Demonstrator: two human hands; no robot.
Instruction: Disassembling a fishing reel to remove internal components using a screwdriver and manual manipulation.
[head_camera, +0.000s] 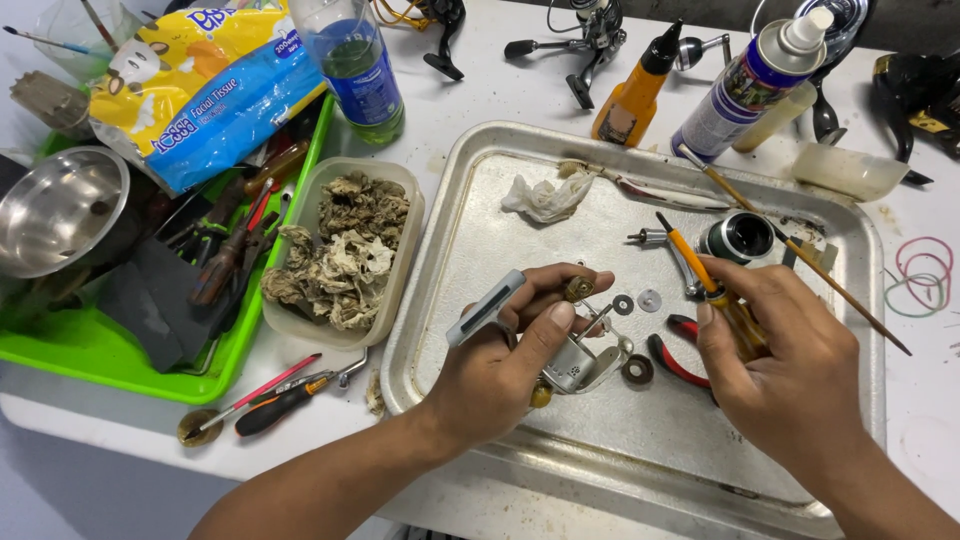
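From the head camera, two hands work over one dented silver metal tray (480, 200) on a white table (930, 420). The left hand (500, 365) is clamped around a small silver metal reel body (580, 362), with a grey flat tool (484, 307) pinched between its fingers and a small brass gear (578, 289) held at the fingertips. The right hand (790, 370) is closed on the amber handle of one orange-shafted screwdriver (705, 280), its tip pointing up and away. The hands sit near each other but do not touch.

On the tray lie two small flat washers (636, 302) just beyond the left fingertips, one dark ring (637, 369) beside the reel body, one pair of red-handled pliers (675, 355) partly under the right hand, one black cylindrical spool (738, 238), one crumpled white tissue (546, 196) and one thin wooden brush (800, 250).

Left of the tray stands one clear plastic tub of dirty rags (345, 250) (well filled). Behind the tray stand one orange oil bottle (633, 90) and one spray can (745, 85).
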